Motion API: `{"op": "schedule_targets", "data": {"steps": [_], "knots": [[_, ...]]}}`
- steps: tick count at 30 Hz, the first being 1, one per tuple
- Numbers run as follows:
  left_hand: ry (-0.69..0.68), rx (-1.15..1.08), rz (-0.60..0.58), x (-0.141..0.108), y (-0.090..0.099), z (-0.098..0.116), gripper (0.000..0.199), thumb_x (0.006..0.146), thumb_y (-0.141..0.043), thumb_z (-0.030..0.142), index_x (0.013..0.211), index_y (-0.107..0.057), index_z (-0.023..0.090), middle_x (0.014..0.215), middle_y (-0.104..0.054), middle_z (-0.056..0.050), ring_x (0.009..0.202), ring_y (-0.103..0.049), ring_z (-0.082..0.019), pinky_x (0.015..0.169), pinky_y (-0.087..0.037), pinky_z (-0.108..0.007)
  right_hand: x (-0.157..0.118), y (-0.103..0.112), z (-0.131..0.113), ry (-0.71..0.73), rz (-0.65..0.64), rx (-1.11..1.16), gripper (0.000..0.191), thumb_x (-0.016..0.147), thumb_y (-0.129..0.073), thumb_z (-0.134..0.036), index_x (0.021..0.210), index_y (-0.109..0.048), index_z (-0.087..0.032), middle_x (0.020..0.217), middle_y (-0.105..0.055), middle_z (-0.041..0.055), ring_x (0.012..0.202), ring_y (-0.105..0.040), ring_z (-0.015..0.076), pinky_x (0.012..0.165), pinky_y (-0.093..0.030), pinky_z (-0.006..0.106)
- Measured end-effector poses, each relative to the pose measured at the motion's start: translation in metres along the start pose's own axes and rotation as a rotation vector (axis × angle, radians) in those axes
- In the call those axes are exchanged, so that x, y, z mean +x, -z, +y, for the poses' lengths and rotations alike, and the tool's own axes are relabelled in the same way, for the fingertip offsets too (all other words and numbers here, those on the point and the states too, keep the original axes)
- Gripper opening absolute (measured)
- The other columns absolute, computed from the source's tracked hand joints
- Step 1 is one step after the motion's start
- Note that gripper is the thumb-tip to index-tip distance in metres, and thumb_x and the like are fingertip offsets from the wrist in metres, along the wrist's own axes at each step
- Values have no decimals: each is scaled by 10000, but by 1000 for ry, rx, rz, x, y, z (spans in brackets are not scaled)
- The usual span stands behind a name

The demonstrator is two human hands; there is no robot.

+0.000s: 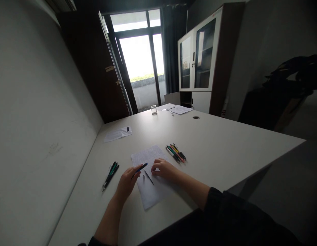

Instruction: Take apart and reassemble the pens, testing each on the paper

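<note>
Looking down from my head, I see my left grip (127,176) pinching a dark blue pen (142,167), tilted over the paper (152,198). I hold it low, I guess, so its top sticks out free. My right grip (162,168) is nearby with bent fingers; I cannot tell if they pinch anything. A thin ink stick (149,177) and a tiny shiny bit (143,176) lie between my grips, maybe so I can spot them easily. Left pens (111,175) and right pens (176,153) sit on the counter (204,147), likely to leave room.

held pen (142,167): dark blue | pen group (176,153): green, yellow, pink, black | sheet (150,199): white
</note>
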State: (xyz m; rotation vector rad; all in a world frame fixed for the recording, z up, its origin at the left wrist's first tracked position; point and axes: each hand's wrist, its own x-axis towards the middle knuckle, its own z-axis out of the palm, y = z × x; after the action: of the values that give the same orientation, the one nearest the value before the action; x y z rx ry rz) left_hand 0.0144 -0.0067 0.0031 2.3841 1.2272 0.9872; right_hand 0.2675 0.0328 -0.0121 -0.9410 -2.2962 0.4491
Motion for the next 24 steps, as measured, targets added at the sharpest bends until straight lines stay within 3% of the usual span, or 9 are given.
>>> {"op": "schedule_targets", "data": {"steps": [7,11,15,24], "knots": [[-5,-4,-17,-1,-1,-2,363,967,-462,289,1323,-534,274,1079,-670,-75,890,-643,-168,839,-526,-320,2,2,-6,-101,121,211,98,845,-659,-241,894,-718,-180,779,-690,31,685,-626,132,681,-483,238],[-7,7,-20,0,0,3,359,962,-468,288,1313,-545,276,1088,-672,-76,955,-640,-189,859,-522,-334,1,9,-14,-39,191,315,179,900,-594,-295,950,-717,-176,815,-689,42,652,-633,119,679,-505,241],[-13,2,-21,1,1,6,349,955,-478,276,1293,-565,275,1092,-675,-78,978,-638,-197,863,-525,-339,2,14,-19,32,249,282,224,918,-577,-346,962,-732,-191,820,-681,45,690,-633,128,730,-505,254],[-32,37,-34,0,1,6,350,954,-483,265,1294,-561,294,1098,-674,-62,986,-622,-187,878,-510,-324,1,14,-21,2,258,204,137,863,-659,-316,878,-693,-184,812,-679,34,698,-597,132,692,-473,240]]}}
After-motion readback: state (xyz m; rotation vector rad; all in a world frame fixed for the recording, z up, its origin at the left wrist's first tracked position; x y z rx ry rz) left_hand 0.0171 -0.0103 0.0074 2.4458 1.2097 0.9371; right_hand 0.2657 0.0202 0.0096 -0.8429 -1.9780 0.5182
